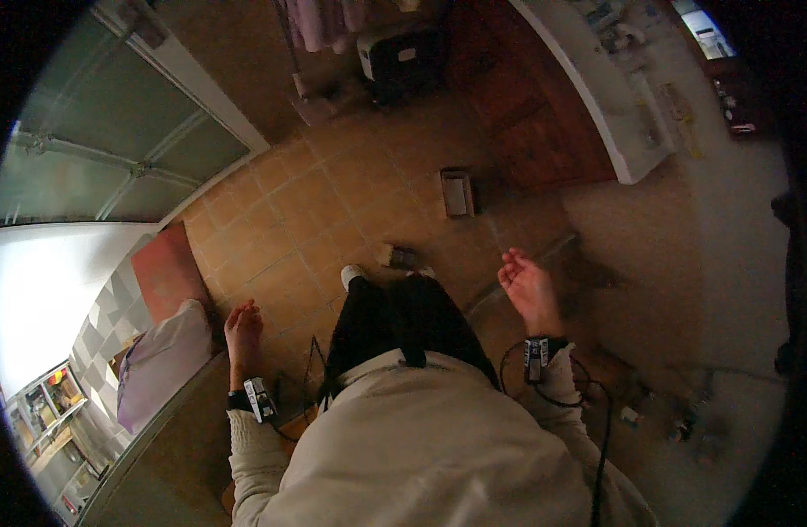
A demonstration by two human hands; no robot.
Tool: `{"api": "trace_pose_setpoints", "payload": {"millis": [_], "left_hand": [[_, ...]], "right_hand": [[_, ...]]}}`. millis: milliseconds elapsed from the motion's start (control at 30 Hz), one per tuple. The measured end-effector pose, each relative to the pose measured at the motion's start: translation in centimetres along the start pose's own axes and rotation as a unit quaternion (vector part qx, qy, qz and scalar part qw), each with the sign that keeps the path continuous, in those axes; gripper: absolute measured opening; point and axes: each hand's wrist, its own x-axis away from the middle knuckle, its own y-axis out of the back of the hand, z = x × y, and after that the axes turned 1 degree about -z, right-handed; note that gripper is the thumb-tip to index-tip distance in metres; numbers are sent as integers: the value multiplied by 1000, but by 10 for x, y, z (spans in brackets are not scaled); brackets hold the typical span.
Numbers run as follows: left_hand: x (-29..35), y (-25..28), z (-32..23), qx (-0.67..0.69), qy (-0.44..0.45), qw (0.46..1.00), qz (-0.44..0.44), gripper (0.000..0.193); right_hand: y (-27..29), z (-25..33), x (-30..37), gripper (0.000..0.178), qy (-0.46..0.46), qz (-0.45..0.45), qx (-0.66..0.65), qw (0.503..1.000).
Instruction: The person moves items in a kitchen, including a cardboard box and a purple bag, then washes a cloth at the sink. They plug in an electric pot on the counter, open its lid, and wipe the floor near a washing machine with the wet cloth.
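Note:
I stand on a tiled floor [324,202] with both arms hanging out from my body. My left hand [243,327] is in the air at the left, its fingers loosely bent and apart, with nothing visible in it. The nearest thing to it is a pale lilac cloth [170,364] over an edge. My right hand [531,285] is raised at the right, palm partly up and fingers loosely spread, holding nothing. On the floor by my shoes lies a small box-like object [398,256], its kind unclear. Beyond it sits a shallow open box [457,195] with a pale inside.
A reddish wooden cabinet [539,105] with a pale, cluttered countertop [627,132] stands ahead right. At the back are a dark case [399,57] and hanging clothes [329,22]. A framed glass panel [113,132] and a red board [168,272] are at left. A cable [607,430] runs along my right arm.

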Motion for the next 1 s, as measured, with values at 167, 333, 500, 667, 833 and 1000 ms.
{"api": "trace_pose_setpoints", "payload": {"millis": [167, 333, 500, 667, 833, 1000], "left_hand": [[-10, -21, -6, 70, 18, 997, 11, 21], [-11, -36, -22, 28, 33, 999, -26, 23], [-23, -43, -36, 8, 26, 999, -28, 22], [-30, -59, -43, -120, 31, 984, -129, 22], [-84, -98, -42, -158, 24, 984, -75, 18], [-216, -165, 17, -116, 57, 984, 126, 18]], "right_hand": [[8, -3, -9, 13, -22, -30, -8, 999], [9, 1, -15, 13, -24, -12, 25, 999], [25, 22, -93, 15, 16, -9, 191, 982], [63, 28, -229, 19, 28, 25, 254, 967], [99, 6, -316, 20, 1, -30, 350, 936], [121, -29, -367, 22, -29, -73, 394, 916]]}}
